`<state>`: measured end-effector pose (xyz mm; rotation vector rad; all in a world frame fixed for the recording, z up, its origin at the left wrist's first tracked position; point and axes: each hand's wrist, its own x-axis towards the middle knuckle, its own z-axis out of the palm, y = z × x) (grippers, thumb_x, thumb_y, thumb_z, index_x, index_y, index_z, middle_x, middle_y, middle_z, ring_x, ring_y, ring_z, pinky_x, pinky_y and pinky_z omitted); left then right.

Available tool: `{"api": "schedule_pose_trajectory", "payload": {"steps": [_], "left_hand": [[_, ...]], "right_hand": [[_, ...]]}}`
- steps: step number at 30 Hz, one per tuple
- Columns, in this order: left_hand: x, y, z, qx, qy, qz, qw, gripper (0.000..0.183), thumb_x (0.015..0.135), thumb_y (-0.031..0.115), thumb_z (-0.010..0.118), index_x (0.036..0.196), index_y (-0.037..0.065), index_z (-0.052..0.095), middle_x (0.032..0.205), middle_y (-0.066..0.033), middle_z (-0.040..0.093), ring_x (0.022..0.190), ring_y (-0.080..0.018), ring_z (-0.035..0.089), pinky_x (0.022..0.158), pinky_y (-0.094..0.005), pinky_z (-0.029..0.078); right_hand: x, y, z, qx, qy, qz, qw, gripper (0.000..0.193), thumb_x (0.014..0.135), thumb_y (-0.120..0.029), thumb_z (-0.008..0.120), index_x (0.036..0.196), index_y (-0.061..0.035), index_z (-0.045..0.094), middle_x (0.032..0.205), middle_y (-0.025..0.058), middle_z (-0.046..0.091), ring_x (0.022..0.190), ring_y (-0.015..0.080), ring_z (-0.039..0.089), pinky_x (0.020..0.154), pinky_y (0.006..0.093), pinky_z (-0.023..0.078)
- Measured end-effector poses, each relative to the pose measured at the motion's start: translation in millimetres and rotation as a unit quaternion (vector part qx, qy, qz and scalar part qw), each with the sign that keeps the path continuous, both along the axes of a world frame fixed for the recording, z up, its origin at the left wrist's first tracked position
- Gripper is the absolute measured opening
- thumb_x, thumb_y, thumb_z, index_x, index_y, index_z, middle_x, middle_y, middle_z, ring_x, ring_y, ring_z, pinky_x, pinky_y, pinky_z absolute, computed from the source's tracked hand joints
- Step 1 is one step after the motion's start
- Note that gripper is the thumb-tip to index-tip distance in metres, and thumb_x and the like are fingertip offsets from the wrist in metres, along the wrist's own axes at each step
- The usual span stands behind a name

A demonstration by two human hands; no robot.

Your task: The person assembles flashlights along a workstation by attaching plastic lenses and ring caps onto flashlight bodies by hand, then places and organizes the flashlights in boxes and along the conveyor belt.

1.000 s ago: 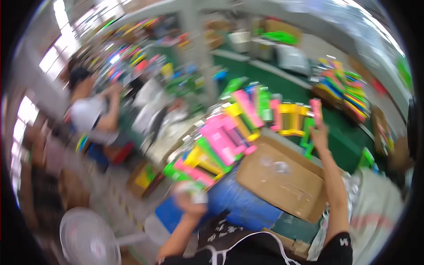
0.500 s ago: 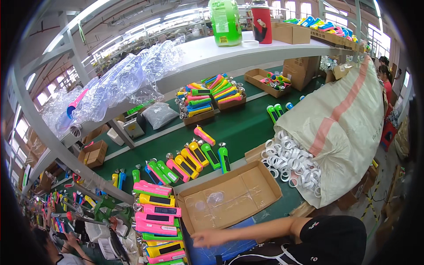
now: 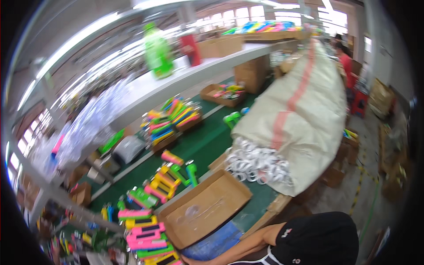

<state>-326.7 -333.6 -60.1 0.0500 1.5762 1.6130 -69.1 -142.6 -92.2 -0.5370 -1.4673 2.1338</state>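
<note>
My right arm reaches in from the lower right, and my right hand (image 3: 189, 260) is at the bottom edge, blurred, with its fingers cut off. It is beside the front end of a stack of pink, yellow and green torch-like handles (image 3: 145, 234) with dark panels and metallic ends. Whether it touches them I cannot tell. Above the hand lies a shallow cardboard tray (image 3: 212, 225) with a few clear round discs (image 3: 192, 211) in it. Under the tray's front corner shows a blue mat (image 3: 216, 242). My left hand is out of view.
White rings (image 3: 258, 161) spill from a big pale sack (image 3: 309, 110) with a red stripe. More torch-like handles (image 3: 161, 183) lie on the green bench (image 3: 128, 172). Boxes of them (image 3: 172, 119) stand behind. A shelf (image 3: 176, 77) carries a green bottle (image 3: 158, 51) and clear plastic.
The view has swung right and tilted, so the bench and sack appear further left. My right hand has dropped toward the bottom edge, mostly leaving the picture. Blur has grown.
</note>
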Motion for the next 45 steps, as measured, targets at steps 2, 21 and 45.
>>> {"api": "schedule_pose_trajectory", "payload": {"steps": [2,21,45], "left_hand": [[1,-13,4,0.010,-0.032,-0.053,0.998,0.052,0.091,0.030,0.061,0.135,0.004,0.052,0.129,-0.0116,0.061,0.115,-0.0287,0.060,0.099,-0.0442,0.047],[84,93,74,0.191,0.018,-0.208,0.959,0.048,0.090,0.019,0.056,0.135,0.004,0.049,0.126,-0.0145,0.060,0.110,-0.0288,0.062,0.095,-0.0416,0.051],[378,624,84,0.307,-0.124,-0.376,0.865,0.061,0.084,0.012,0.053,0.144,0.014,0.041,0.131,-0.0082,0.056,0.117,-0.0242,0.057,0.104,-0.0423,0.046]], "right_hand": [[1,-4,8,-0.001,0.009,-0.019,1.000,0.115,0.080,-0.037,0.076,0.155,-0.0029,-0.005,0.148,0.0173,0.021,0.137,0.0229,0.020,0.112,0.0360,0.022],[86,15,105,-0.042,0.129,-0.051,0.989,0.093,0.078,-0.013,0.072,0.154,-0.0044,0.019,0.115,0.0096,0.055,0.103,0.0180,0.054,0.091,0.0328,0.047],[406,466,133,-0.005,0.011,-0.329,0.944,0.080,0.069,0.005,0.045,0.148,-0.0062,0.037,0.128,0.0066,0.059,0.119,0.0184,0.056,0.099,0.0299,0.046]]}}
